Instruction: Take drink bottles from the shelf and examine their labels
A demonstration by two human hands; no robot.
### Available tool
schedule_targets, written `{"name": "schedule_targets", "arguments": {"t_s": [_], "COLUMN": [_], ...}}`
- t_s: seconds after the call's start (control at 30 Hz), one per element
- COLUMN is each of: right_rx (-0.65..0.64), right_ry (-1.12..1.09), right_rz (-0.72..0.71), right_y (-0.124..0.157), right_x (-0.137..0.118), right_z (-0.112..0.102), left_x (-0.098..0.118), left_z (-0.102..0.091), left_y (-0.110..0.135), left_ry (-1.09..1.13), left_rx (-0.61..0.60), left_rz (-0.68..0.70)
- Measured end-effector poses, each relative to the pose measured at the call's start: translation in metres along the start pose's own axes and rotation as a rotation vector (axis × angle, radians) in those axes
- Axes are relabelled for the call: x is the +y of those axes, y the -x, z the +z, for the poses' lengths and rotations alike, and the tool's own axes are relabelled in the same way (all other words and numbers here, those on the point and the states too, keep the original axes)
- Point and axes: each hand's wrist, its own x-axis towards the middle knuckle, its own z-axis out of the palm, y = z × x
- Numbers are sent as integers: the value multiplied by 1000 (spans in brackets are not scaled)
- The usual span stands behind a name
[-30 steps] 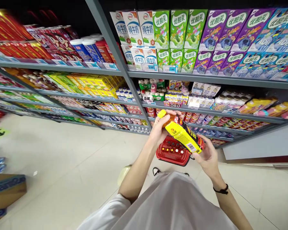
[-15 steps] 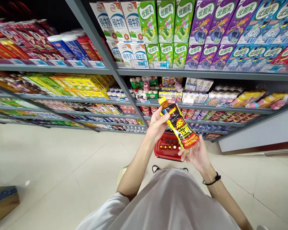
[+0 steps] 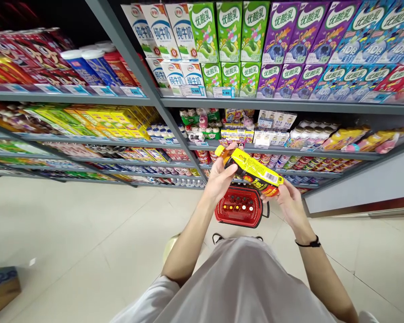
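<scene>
Both my hands hold a drink bottle (image 3: 252, 170) with a yellow cap and a yellow, black and red label, lying almost level in front of the shelves. My left hand (image 3: 218, 177) grips its cap end. My right hand (image 3: 287, 202) holds its bottom end, a black band on that wrist. The label's barcode side faces up. A red shopping basket (image 3: 240, 207) with several bottles in it stands on the floor just below my hands.
Grey store shelving (image 3: 289, 106) runs across the view, stacked with milk and yoghurt drink cartons (image 3: 229, 31) on top and small bottles, cans and boxes lower down. Pale tiled floor (image 3: 70, 233) spreads to the left. A cardboard box (image 3: 0, 287) sits at the lower left.
The bottle stood more upright with its black front label showing; it has been turned and tipped toward level, barcode side up. My right hand shifted right along its bottom end.
</scene>
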Motion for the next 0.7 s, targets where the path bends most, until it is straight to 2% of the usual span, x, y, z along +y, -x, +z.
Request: {"name": "schedule_targets", "arguments": {"t_s": [0.1, 0.2, 0.37, 0.57, 0.7], "right_rx": [-10, -91, -134, -127, -131], "right_ry": [83, 178, 291, 307, 288], "right_rz": [-152, -281, -428, -468, -419], "right_y": [-4, -6, -7, -7, -11], "right_x": [-7, -14, -16, -16, -17], "right_z": [-7, -13, -20, -25, -22], "left_x": [-2, -1, 2, -3, -6], "left_z": [-4, -7, -12, -12, -10], "left_y": [0, 1, 2, 2, 1], "left_ry": [14, -2, -27, -32, -38], "left_rx": [-7, -57, -115, -136, -104], "left_rz": [-21, -48, -58, -5, 9]}}
